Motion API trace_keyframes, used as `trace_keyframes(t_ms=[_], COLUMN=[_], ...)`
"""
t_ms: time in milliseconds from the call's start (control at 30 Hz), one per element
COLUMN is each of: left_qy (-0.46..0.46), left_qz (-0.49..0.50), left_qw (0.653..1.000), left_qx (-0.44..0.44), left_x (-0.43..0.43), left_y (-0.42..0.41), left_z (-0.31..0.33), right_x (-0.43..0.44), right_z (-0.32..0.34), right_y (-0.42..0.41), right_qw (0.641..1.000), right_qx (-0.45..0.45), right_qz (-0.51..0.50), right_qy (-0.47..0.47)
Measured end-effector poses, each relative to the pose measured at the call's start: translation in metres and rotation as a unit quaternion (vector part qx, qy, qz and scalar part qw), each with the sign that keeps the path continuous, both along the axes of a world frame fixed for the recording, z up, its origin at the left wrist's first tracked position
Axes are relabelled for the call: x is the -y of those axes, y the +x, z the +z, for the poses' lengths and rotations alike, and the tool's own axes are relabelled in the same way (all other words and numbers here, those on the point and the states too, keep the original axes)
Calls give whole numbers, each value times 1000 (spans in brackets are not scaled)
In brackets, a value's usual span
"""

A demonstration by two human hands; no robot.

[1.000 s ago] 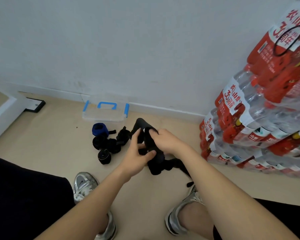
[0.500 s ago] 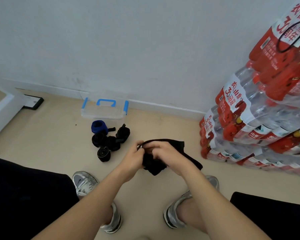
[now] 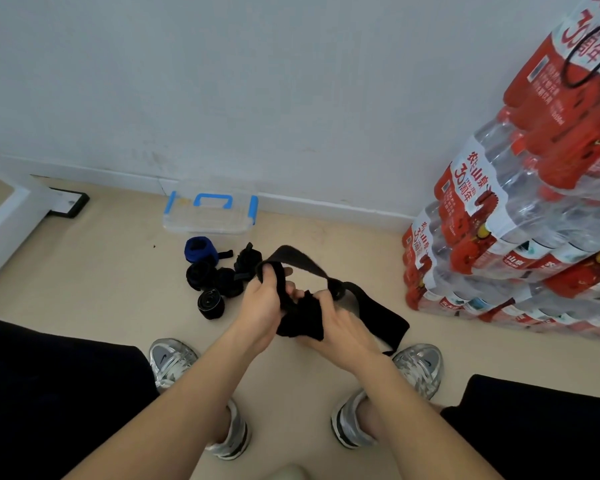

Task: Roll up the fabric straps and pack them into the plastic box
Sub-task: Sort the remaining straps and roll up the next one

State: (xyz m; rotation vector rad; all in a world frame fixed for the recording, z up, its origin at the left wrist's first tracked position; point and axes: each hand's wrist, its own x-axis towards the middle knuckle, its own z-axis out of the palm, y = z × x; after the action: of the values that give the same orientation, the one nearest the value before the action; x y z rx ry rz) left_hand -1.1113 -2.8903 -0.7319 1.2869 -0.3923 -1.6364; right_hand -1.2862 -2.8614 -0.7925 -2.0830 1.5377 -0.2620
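Note:
A black fabric strap (image 3: 368,299) is held above the floor between both hands. My left hand (image 3: 262,306) grips one end, which loops up and over to the right. My right hand (image 3: 336,323) grips a bunched black part (image 3: 302,320) of the strap, and the loose tail hangs down on the right. Several rolled straps lie on the floor to the left: a blue roll (image 3: 199,249) and black rolls (image 3: 210,299). The clear plastic box (image 3: 210,216) with blue handle and clips stands by the wall behind them.
Stacked packs of water bottles (image 3: 520,223) with red labels rise at the right. A white wall and skirting run along the back. A white frame (image 3: 11,216) is at the left. My two grey shoes (image 3: 416,372) rest on the beige floor below the hands.
The strap has opened from a bunch into a long loop and tail spreading right. My hands have shifted a little apart, still holding it.

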Motion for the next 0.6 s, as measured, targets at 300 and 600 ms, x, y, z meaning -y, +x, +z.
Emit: trace_keyframes(t_ms=[300, 600], left_qy=[0, 66], left_qz=[36, -15], left_qw=[996, 997], left_qx=[76, -36], left_x=[20, 12], left_y=[40, -1], left_z=[6, -1], right_x=[4, 19], right_z=[-18, 13], right_y=[-101, -4], right_qw=[957, 987], right_qx=[-148, 96], right_qz=[-170, 58], right_qy=[182, 118])
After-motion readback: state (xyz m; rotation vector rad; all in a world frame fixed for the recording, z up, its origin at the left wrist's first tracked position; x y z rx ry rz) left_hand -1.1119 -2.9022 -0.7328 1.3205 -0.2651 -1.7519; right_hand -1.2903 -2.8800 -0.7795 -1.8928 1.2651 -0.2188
